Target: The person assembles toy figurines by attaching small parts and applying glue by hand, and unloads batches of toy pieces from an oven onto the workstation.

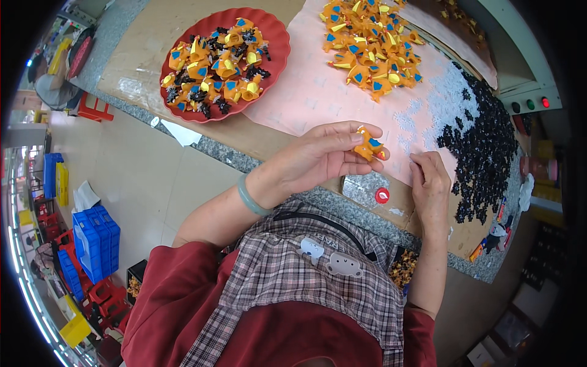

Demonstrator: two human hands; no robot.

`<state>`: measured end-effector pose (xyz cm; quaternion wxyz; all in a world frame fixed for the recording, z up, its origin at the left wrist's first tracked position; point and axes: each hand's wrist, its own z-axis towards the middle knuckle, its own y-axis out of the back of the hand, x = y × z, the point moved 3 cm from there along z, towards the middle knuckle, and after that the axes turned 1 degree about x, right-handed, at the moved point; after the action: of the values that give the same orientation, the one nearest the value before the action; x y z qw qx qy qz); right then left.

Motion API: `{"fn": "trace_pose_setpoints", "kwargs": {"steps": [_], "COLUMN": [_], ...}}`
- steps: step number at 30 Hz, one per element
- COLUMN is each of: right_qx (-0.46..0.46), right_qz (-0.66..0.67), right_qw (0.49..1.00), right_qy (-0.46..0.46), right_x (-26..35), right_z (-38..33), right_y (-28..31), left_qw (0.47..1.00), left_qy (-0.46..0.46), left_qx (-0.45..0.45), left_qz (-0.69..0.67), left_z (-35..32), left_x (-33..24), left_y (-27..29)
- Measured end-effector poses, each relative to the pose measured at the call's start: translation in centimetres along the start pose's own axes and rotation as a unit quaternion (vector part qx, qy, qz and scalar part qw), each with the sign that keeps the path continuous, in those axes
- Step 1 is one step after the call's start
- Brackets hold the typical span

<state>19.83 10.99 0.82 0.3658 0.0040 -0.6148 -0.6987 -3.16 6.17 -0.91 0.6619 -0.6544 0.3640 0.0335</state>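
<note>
My left hand (315, 154) is closed on a small orange plastic figure (369, 144) with blue patches, pinched between thumb and fingers with the palm up. To its right, my right hand (431, 178) has its thumb and fingertips pressed together just above the pink cloth (306, 110). Whatever those fingertips hold, if anything, is too small to make out. Close beyond the right hand lie small whitish pieces (449, 92) and a spread of small black pieces (486, 159). A heap of similar orange figures (367, 46) rests farther back on the cloth.
A red scalloped plate (278, 46) holds orange figures mixed with black pieces at the back left. A red round cap-like disc (382, 196) lies near the table edge. Markers or tools (496, 235) sit at the right corner. Blue crates (96, 241) stand on the floor, left.
</note>
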Motion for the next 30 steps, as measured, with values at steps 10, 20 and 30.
{"fn": "trace_pose_setpoints", "kwargs": {"steps": [10,20,30], "right_qx": [-0.046,-0.002,0.010], "right_qz": [-0.006,0.477,0.545], "right_qw": [0.999,0.839,0.803], "right_qy": [0.003,-0.260,-0.242], "right_x": [-0.8,-1.6,1.4], "right_z": [-0.7,-2.0,-2.3], "right_y": [-0.2,0.4,1.7], "left_qw": [1.000,1.000,0.999], "left_qy": [-0.005,0.011,0.042], "left_qx": [0.002,0.018,-0.001], "left_qz": [-0.017,-0.019,0.009], "left_z": [-0.3,-0.2,-0.1], "left_x": [0.9,1.2,2.3], "left_y": [0.6,-0.2,-2.2]}}
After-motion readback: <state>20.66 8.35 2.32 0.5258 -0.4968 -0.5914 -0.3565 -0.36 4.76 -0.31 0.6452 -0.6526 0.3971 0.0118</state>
